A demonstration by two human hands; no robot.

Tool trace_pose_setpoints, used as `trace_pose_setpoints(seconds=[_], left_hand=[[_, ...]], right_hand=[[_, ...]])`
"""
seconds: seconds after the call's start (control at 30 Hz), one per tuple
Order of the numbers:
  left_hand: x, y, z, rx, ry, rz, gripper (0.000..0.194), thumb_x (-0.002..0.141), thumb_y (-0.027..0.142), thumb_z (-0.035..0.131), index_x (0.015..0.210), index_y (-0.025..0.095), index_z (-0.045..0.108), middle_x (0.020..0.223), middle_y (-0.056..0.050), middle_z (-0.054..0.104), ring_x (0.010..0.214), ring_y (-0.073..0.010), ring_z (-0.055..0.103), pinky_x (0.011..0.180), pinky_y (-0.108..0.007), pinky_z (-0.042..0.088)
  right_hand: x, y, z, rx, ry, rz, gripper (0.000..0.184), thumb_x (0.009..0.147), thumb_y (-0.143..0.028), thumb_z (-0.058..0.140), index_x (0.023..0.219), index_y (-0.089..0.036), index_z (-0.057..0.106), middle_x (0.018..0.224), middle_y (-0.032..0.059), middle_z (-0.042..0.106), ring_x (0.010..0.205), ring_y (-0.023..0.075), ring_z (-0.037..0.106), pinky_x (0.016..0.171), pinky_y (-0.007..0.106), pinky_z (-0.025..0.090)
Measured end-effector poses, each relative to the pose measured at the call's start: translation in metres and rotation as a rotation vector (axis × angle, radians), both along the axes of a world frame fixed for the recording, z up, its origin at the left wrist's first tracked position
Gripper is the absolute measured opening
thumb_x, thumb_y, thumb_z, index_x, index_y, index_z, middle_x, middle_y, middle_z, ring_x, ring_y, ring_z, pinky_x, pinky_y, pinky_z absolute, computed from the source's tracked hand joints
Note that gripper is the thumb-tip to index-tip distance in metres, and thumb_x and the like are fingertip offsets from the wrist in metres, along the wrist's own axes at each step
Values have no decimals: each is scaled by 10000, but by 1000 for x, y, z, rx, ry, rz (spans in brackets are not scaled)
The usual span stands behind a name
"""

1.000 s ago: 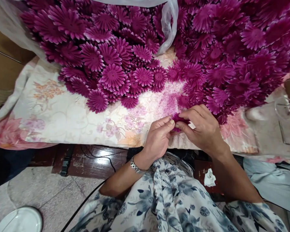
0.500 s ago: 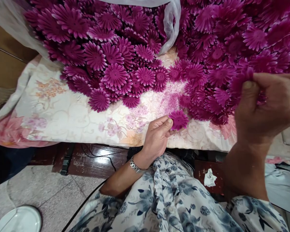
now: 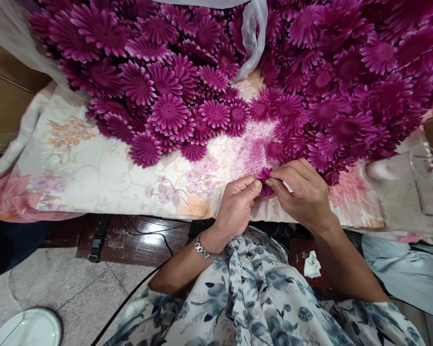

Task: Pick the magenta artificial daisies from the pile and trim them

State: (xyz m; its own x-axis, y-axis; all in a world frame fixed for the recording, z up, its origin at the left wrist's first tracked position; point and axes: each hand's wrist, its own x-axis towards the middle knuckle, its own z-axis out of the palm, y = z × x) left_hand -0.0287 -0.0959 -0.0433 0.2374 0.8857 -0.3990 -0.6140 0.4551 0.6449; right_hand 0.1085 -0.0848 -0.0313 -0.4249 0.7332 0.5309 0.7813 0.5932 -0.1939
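Note:
Close to the table's front edge, a small magenta artificial flower is pinched between both hands. My left hand has its left edge between thumb and forefinger. From the other side, my right hand closes its thumb and fingertips on it, covering much of the petals. Whether one flower or two stacked ones are between the fingers I cannot tell. Just beyond the hands lies a heap of loose magenta flowers at the right. Another heap of the same flowers spreads out at the left.
A floral cloth covers the table, with magenta dust scattered between the heaps. White translucent plastic hangs around the left heap. At right lie a clear ring and a bent wire. A crumpled tissue sits below the table edge.
My right hand has come down and left from the right heap, where it held a magenta flower, to meet my left hand. The left hand has stayed nearly in place, still pinching its flower.

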Motion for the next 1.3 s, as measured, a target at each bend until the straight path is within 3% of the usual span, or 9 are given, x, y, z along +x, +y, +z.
trace_pose_setpoints(seconds=[0.13,0.3,0.4,0.53,0.67,0.77,1.1,1.23,1.3], left_hand=[[-2,2,0,-6,12,8,278,622,332,781,519,144,603,483,50,426,474,-45,314,471,-186,298],[-6,5,3,-47,19,41,267,577,324,806,532,148,610,517,40,499,505,-56,421,502,-177,401],[-6,7,5,-59,-7,20,226,592,287,796,571,147,620,568,37,547,530,-64,466,613,-228,497],[-2,8,8,-86,-39,30,234,599,262,792,538,148,597,498,57,495,477,-48,436,597,-209,493],[5,8,10,-56,-61,6,182,605,266,790,615,132,668,574,21,577,557,-54,489,573,-163,440],[8,6,9,-17,-61,-22,178,626,271,778,614,122,682,573,11,577,572,-60,477,582,-169,429],[3,2,-1,77,7,19,169,670,311,744,678,147,709,557,19,584,557,-84,500,641,-228,470],[0,3,-2,16,-15,7,205,641,347,760,667,154,696,531,22,573,547,-100,537,636,-260,501],[0,3,-1,10,-47,5,205,630,342,766,652,155,685,550,23,585,558,-102,548,655,-276,514]], right_hand=[[4,-1,6,87,-10,-75,54,846,-162,552,814,-202,570,695,10,652,668,139,584,650,280,465],[45,15,36,449,-78,-444,62,802,-231,631,853,-197,632,742,35,666,692,166,594,650,304,468],[73,22,56,468,-200,-566,191,822,-274,606,981,-183,657,903,105,676,845,232,605,763,376,464],[61,12,55,360,-115,-463,259,812,-276,626,1060,-200,628,966,104,652,897,233,598,788,376,473],[18,-3,28,14,-21,-132,145,804,-249,638,917,-158,626,814,67,642,790,175,591,719,303,502],[3,-6,11,-76,26,-84,47,829,-202,593,816,-157,596,739,59,631,751,172,580,692,303,499],[2,-5,5,101,83,-129,59,798,-124,602,807,-177,577,703,32,634,695,144,582,637,268,498],[39,11,26,426,53,-332,69,756,-132,656,804,-160,615,699,35,653,666,141,605,586,254,480],[64,18,41,483,-59,-480,124,783,-186,645,890,-126,666,792,96,684,798,216,648,696,328,497]])
